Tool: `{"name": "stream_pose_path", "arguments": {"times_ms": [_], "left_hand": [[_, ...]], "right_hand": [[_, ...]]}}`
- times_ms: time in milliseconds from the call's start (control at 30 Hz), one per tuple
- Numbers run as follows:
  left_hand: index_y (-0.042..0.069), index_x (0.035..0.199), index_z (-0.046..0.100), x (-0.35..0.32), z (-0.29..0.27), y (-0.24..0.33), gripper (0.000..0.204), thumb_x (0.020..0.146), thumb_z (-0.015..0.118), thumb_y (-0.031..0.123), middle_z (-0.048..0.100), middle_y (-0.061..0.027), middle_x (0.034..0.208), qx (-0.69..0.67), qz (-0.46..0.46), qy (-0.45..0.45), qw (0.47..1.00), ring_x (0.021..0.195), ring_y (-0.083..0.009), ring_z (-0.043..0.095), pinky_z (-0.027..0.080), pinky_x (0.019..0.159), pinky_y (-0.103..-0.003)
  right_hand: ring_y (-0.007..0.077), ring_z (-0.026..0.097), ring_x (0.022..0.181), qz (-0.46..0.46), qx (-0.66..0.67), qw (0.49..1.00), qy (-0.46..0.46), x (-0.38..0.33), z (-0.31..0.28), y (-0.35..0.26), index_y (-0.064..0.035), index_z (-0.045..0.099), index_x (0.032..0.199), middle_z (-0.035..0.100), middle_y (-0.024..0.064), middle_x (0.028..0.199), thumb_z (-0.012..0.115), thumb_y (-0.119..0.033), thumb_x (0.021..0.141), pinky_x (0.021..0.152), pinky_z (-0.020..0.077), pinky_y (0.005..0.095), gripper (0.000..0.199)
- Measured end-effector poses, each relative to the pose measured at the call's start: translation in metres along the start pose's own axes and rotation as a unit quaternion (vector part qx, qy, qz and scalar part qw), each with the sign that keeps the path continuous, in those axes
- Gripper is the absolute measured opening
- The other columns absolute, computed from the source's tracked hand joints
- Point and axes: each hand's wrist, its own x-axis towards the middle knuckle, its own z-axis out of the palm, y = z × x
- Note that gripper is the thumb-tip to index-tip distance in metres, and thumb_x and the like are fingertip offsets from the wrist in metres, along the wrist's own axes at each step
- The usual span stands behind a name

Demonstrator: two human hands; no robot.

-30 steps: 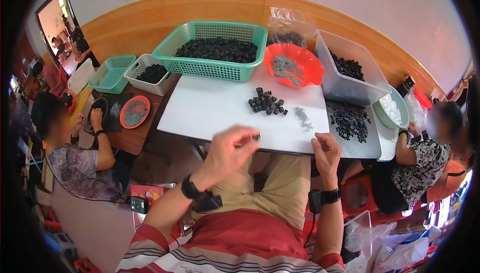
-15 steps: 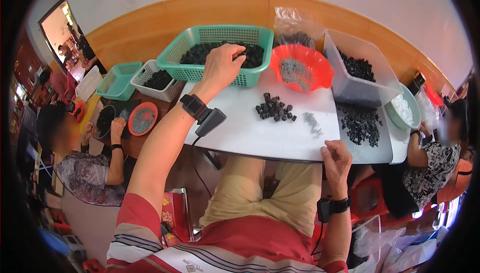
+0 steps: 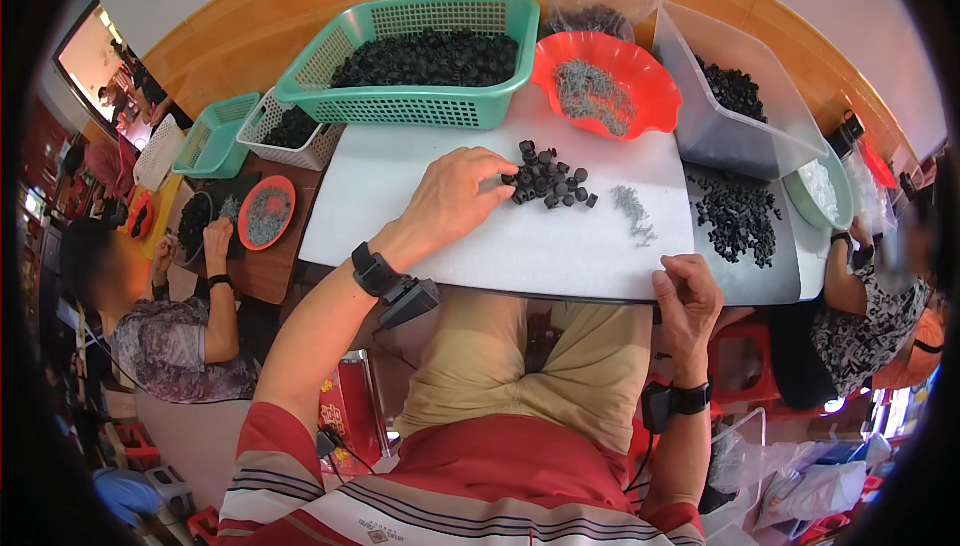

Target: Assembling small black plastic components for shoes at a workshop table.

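Observation:
A small pile of black plastic caps (image 3: 556, 186) lies on the white tabletop (image 3: 400, 161). My left hand (image 3: 455, 191) is at the left edge of this pile, thumb and forefinger apart, with dark caps close to their tips. Right of the pile is a little heap of small grey pieces (image 3: 632, 214), too small to name. At the table's front edge my right hand (image 3: 690, 301) is held with curled fingers, thumb and forefinger close together; what they hold, if anything, cannot be made out.
Behind stand a green basket (image 3: 400, 111) of black caps, a red bowl (image 3: 660, 111) of grey pieces and a clear bin (image 3: 740, 141) with black parts. Loose black parts (image 3: 738, 221) lie at right. People (image 3: 165, 331) sit working at the left and right.
My left hand has come down from the green basket toward me, to the left edge of the cap pile. My right hand stays by the table's front edge. The view has tilted a little.

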Motion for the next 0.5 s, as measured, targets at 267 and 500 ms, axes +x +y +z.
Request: {"name": "stream_pose_path", "arguments": {"times_ms": [267,500], "left_hand": [[0.001,0.11,0.072,0.0004,0.0046,-0.003,0.025,0.086,0.071,0.004,0.07,-0.0128,0.111,-0.012,-0.002,-0.028,1.0,0.097,-0.0281,0.069,0.056,0.081,-0.035],[0.0,0.111,0.071,0.0039,0.005,-0.0077,0.025,0.085,0.07,0.002,0.07,-0.0129,0.109,-0.035,-0.052,-0.029,0.998,0.094,-0.0281,0.069,0.055,0.081,-0.035]], "right_hand": [[0.0065,0.05,0.069,-0.007,-0.014,1.0,0.004,-0.0004,-0.0023,0.0043,0.0008,0.071,0.103,0.063,0.0035,0.093,0.076,-0.002,0.087,0.06,0.0378,0.0205,0.016],[0.0069,0.05,0.069,0.001,-0.013,1.0,0.009,0.0008,0.0008,0.0006,0.0009,0.071,0.103,0.063,0.0035,0.092,0.076,-0.002,0.087,0.06,0.0381,0.0207,0.017]]}}
